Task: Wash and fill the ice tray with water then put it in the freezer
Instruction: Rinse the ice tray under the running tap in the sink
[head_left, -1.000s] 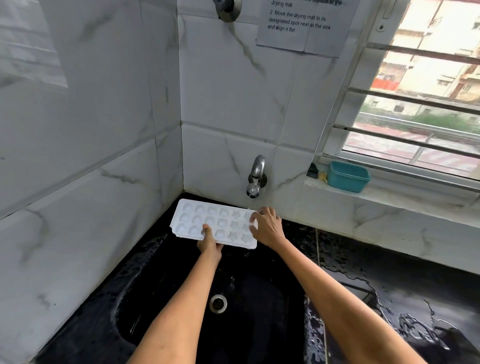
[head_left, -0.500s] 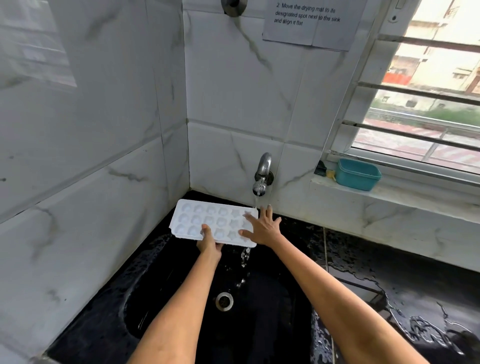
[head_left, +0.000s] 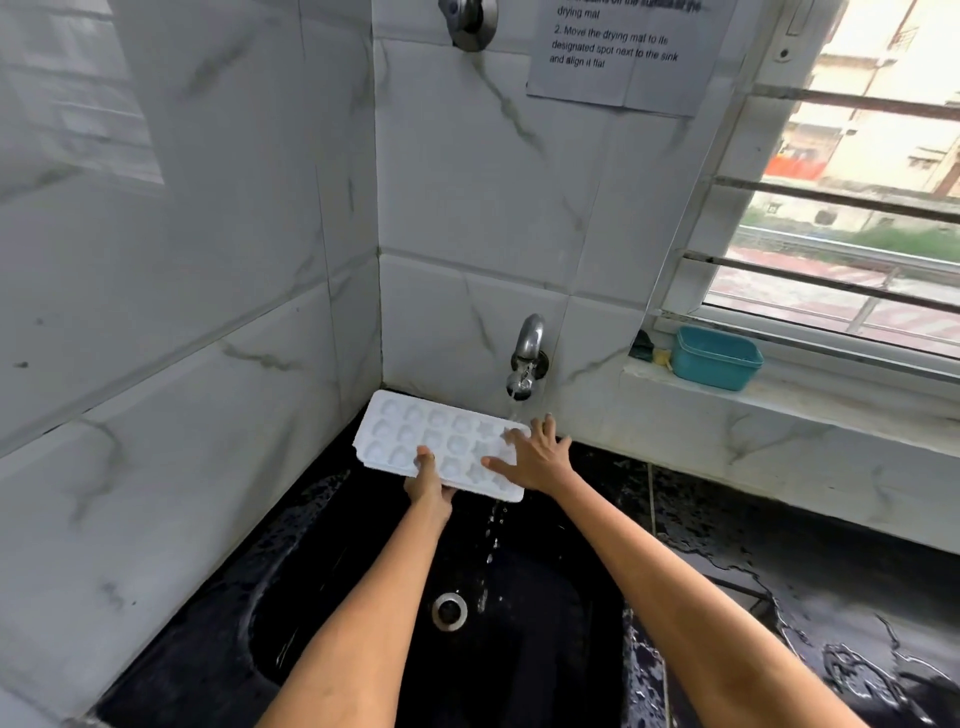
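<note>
Holding ice tray (head_left: 415, 436) under running tap (head_left: 525, 358): our left hand (head_left: 428, 486) grips near edge, right hand (head_left: 535, 457) spread flat on top.

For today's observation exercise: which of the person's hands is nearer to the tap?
Right. The right hand lies spread on the ice tray's end just below the tap, by the water stream. The left hand grips the tray's near edge, farther left and lower.

A paper notice (head_left: 623, 57) taped to the tiled wall reads "2. Move the drying mat to its designated spot next to the sink and align it flat."
</note>
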